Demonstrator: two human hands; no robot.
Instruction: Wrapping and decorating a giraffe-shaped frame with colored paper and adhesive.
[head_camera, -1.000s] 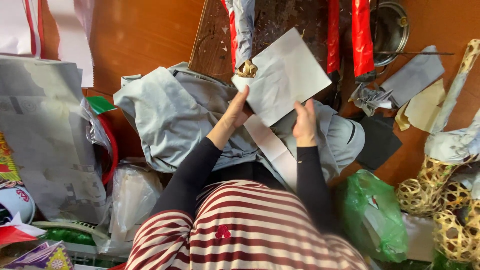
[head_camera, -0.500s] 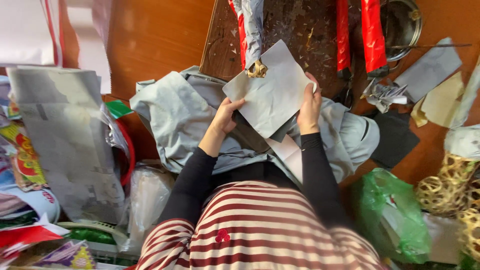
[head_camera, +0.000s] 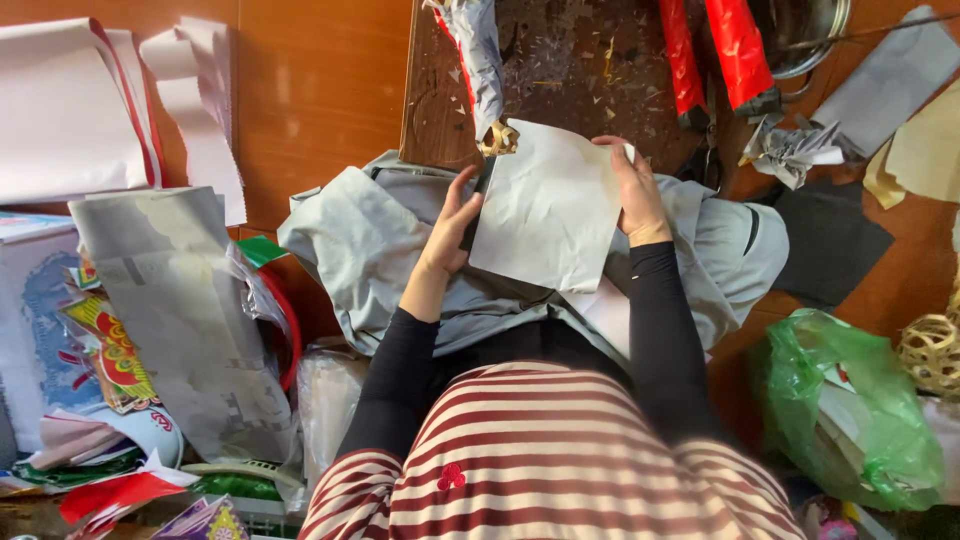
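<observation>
I hold a creased sheet of grey-white paper (head_camera: 548, 208) in front of me with both hands. My left hand (head_camera: 452, 225) grips its left edge, fingers spread along the side. My right hand (head_camera: 632, 190) holds its upper right edge. The sheet hangs over a light grey cloth (head_camera: 350, 250) that lies across my lap. Just beyond the sheet's top left corner is a small gold ornament (head_camera: 498, 139) at the end of a silver-wrapped roll (head_camera: 478, 55).
A dark wooden board (head_camera: 580, 70) with scraps lies ahead, with red rolls (head_camera: 735, 45) and a metal bowl (head_camera: 805, 40) at its right. Grey and cream paper sheets (head_camera: 880, 80) lie far right. A green plastic bag (head_camera: 850, 400) is at my right, stacked papers (head_camera: 160, 300) at my left.
The sheet has turned from a diamond tilt to nearly square. My left hand moved to its left edge and my right hand rose to its upper right edge.
</observation>
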